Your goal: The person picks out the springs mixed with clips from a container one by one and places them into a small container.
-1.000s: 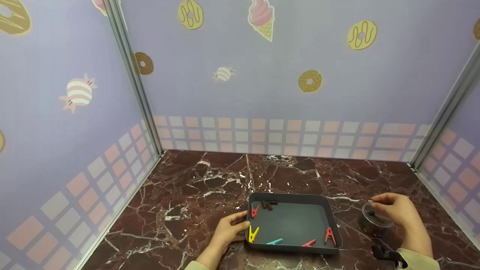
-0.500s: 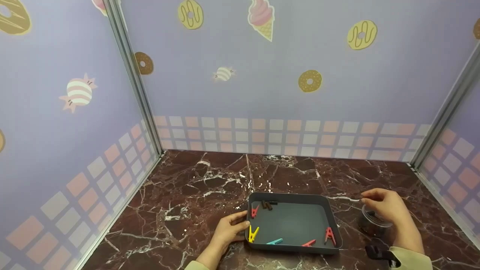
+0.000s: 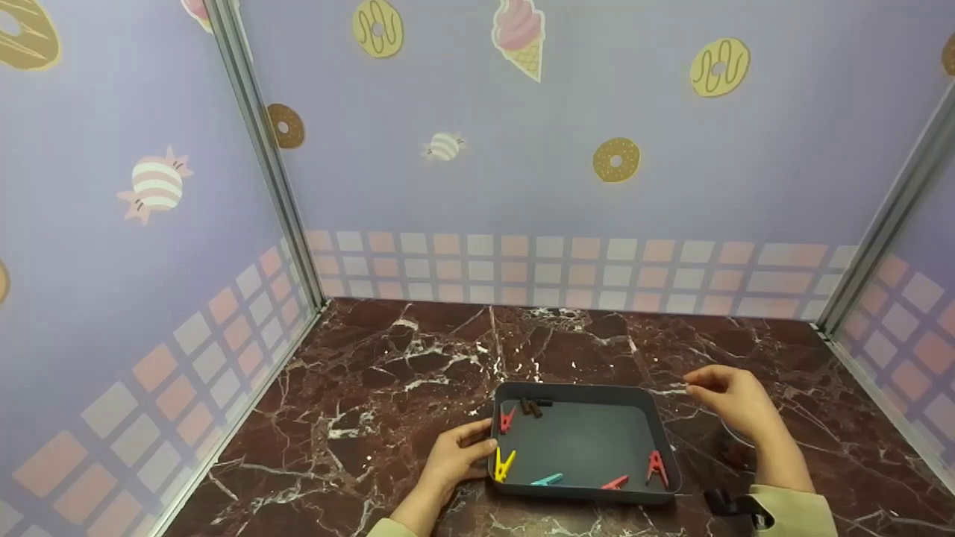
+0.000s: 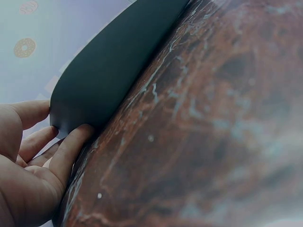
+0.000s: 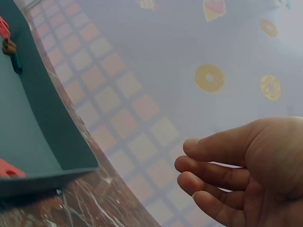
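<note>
My left hand [image 3: 451, 456] holds the left wall of a dark grey rectangular tray [image 3: 586, 495], its thumb at the rim. In the left wrist view, its fingers [image 4: 71, 149] lie against the tray's outer corner. Red, yellow and blue clothespins lie in the tray, among them a yellow clothespin [image 3: 504, 465] at the left and a red clothespin [image 3: 656, 468] at the right. Small dark brown pieces [image 3: 531, 407] sit in its far left corner. My right hand [image 3: 735, 399] hovers right of the tray, fingers loosely bent; nothing shows between thumb and fingertips [image 5: 182, 163].
A clear round jar [image 3: 735, 447] with dark contents stands right of the tray, partly hidden by the right forearm. The marble-patterned table [image 3: 388, 425] reaches back to patterned walls [image 3: 462, 186] on three sides.
My right hand has moved left from above the jar toward the tray's far right corner. The left hand, the tray and its contents have stayed put.
</note>
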Demonstrator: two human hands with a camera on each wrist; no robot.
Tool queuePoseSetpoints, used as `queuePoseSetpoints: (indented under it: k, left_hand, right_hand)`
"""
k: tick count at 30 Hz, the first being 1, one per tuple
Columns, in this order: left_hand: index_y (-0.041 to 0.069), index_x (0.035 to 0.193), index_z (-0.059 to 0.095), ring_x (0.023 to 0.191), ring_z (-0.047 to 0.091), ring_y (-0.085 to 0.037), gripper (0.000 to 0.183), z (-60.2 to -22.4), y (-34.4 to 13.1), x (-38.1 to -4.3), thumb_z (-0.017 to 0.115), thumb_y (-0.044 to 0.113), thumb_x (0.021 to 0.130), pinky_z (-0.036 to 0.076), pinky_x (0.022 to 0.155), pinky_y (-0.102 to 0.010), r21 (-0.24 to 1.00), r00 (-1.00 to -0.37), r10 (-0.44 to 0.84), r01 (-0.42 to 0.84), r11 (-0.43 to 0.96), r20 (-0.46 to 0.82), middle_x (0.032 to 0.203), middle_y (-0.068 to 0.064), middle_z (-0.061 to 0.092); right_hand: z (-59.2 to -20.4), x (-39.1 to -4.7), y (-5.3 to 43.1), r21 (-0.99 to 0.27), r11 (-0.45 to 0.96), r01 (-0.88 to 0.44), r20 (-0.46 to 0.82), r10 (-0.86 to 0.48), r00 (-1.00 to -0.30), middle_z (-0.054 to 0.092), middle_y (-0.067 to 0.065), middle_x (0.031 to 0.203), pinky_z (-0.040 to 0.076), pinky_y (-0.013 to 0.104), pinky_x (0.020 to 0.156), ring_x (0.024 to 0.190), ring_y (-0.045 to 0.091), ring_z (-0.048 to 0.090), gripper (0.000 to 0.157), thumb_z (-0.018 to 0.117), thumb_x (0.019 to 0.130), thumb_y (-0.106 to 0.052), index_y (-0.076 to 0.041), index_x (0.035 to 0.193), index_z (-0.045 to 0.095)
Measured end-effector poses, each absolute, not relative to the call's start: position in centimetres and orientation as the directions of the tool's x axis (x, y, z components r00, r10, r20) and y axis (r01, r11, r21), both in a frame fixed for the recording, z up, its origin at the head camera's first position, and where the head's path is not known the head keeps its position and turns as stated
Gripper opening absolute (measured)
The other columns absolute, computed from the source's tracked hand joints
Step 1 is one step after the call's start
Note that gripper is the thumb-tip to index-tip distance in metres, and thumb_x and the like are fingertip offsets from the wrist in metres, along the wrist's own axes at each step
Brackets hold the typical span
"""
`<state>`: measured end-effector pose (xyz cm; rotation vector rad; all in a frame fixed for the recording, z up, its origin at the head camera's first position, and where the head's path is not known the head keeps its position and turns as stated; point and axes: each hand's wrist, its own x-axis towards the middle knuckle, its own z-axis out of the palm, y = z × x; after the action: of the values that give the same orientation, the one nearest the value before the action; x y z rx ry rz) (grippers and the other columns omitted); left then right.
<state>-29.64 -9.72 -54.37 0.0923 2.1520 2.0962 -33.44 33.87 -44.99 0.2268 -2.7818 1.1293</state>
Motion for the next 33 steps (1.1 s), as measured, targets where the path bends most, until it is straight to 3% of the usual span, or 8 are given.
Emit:
queuePoseSetpoints:
  k: [12, 19, 26, 33]
  left_hand:
    - [-0.008, 0.144, 0.054, 0.112, 0.070, -0.028, 0.053, -54.4, -9.8, -29.7, 0.069, 0.009, 0.096, 0.066, 0.077, -0.044, 0.997, -0.985, 0.156, -0.072, -0.010, -0.069, 0.142, -0.034, 0.057]
    - [-0.009, 0.143, 0.054, 0.111, 0.070, -0.027, 0.053, -54.4, -9.7, -29.7, 0.070, 0.009, 0.095, 0.066, 0.076, -0.044, 0.998, -0.986, 0.155, -0.065, -0.010, -0.063, 0.141, -0.035, 0.057]
    - [-0.009, 0.143, 0.055, 0.113, 0.069, -0.027, 0.053, -54.3, -9.7, -29.6, 0.070, 0.008, 0.095, 0.065, 0.080, -0.046, 0.997, -0.986, 0.150, -0.070, -0.010, -0.068, 0.142, -0.035, 0.056]
    - [-0.008, 0.141, 0.057, 0.117, 0.069, -0.032, 0.051, -54.3, -9.8, -29.7, 0.071, 0.010, 0.095, 0.064, 0.089, -0.040, 0.997, -0.990, 0.135, -0.019, 0.077, -0.029, 0.140, -0.033, 0.059]
  right_hand:
    - [-45.3, -34.6, 30.2, -0.695, 0.666, -0.269, 0.202, -0.178, -0.963, 0.077, 0.015, 0.104, 0.054, 0.023, 0.068, 0.087, 0.021, 0.069, 0.019, 0.071, 0.096, -0.011, -0.002, 0.112, 0.075]
    - [-45.4, -35.4, 27.8, -0.683, 0.663, -0.308, 0.205, -0.230, -0.951, 0.076, 0.011, 0.100, 0.055, 0.024, 0.071, 0.087, 0.017, 0.067, 0.016, 0.073, 0.095, -0.010, -0.003, 0.108, 0.076]
    - [-45.7, -36.4, 25.3, -0.650, 0.661, -0.375, 0.235, -0.295, -0.926, 0.077, 0.010, 0.094, 0.055, 0.026, 0.073, 0.085, 0.017, 0.068, 0.010, 0.075, 0.090, -0.005, -0.004, 0.100, 0.078]
    - [-45.7, -37.3, 23.0, -0.630, 0.668, -0.395, 0.208, -0.345, -0.915, 0.077, 0.008, 0.093, 0.057, 0.034, 0.076, 0.086, 0.018, 0.070, 0.009, 0.075, 0.091, -0.004, -0.004, 0.099, 0.077]
